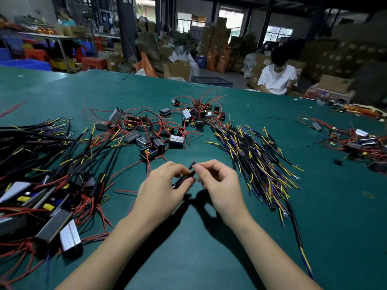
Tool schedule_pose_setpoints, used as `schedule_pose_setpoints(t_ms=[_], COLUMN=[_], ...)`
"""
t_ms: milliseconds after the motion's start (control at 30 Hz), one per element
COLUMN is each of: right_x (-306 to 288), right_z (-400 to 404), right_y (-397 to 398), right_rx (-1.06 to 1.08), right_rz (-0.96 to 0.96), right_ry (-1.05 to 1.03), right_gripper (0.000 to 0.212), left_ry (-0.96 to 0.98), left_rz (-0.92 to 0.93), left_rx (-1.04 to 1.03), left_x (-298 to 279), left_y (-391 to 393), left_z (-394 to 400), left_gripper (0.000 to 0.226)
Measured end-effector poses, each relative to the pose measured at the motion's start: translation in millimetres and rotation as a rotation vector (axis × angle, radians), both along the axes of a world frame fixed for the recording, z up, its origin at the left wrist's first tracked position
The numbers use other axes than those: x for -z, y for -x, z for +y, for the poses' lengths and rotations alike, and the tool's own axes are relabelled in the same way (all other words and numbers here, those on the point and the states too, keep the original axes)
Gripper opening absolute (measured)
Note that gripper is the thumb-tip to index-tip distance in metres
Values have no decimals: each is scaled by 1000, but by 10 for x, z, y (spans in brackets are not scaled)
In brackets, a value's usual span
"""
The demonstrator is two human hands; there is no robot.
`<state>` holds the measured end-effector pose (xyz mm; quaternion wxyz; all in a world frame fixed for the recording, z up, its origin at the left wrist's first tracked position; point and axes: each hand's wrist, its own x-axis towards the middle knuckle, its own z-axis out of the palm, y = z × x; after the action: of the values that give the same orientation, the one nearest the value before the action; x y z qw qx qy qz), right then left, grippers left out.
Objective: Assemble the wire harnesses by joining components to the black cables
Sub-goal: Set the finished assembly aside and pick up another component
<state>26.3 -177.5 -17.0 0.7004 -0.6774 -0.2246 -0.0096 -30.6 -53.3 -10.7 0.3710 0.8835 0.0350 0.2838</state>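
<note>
Green table point(209, 258) in a dim warehouse, cartons stacked behind; no carton print or label legible.

Black cable point(184, 178) just above the table centre, tilted, held between both hands. Left hand point(161, 191): thumb and forefinger curled, pinching the cable's middle. Right hand point(219, 185): fingers curled, fingertips point(196, 168) pinched at the cable's upper end, where a thin red tip shows; exact thing pinched too small to tell.

Just beyond the hands, one open black box point(149, 153) with red wires point(134, 166) trailing toward the left hand. Behind it, a loose heap of similar boxes point(144, 135), roughly a dozen, tangled in red wire; exact count not possible. Farther back, a second heap point(196, 114), about ten, likewise tangled.

Right of the hands, a fanned bundle of cables point(257, 160) with yellow and purple leads, several dozen, too many to count; some ends with ring lugs. One single cable point(297, 233) apart from the bundle, running toward the near right edge.

Left side: a pile of cables point(41, 147) already mixed with boxes, and nearer, grey metal-cased units point(70, 237), at least three plainly seen, wrapped in red wire.

Far right: a third heap point(360, 141) of boxes and wire, count unclear. One small black piece point(338, 162) lying alone near it.

Beyond the table: one seated person in white point(276, 78), a second person far left, blurred. One blue crate point(211, 80), red stools point(92, 62), orange sacks point(146, 63).
</note>
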Motion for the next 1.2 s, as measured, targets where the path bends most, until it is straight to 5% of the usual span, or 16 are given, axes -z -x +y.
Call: schedule_pose_setpoints(t_ms=[133,533,667,900,1200], right_x=[-10,-31,-4,23,52], right_z=[8,73,79,124,76], right_y=[13,37,58,62,11], right_rx=[-16,123,50,-50,-140], right_rz=[-22,45,207,204,224], right_ry=[3,-63,-104,-120,-233], right_gripper=[15,22,17,15,15], left_ry=[-297,-363,-199,-65,519], left_rz=[-125,-115,13,104,131], left_rx=[-56,-73,-16,82,58], left_x=[-94,-67,-28,-54,-188], left_y=[48,36,20,14,0], left_z=[-22,-30,9,76,74], left_gripper=[12,16,13,13,16])
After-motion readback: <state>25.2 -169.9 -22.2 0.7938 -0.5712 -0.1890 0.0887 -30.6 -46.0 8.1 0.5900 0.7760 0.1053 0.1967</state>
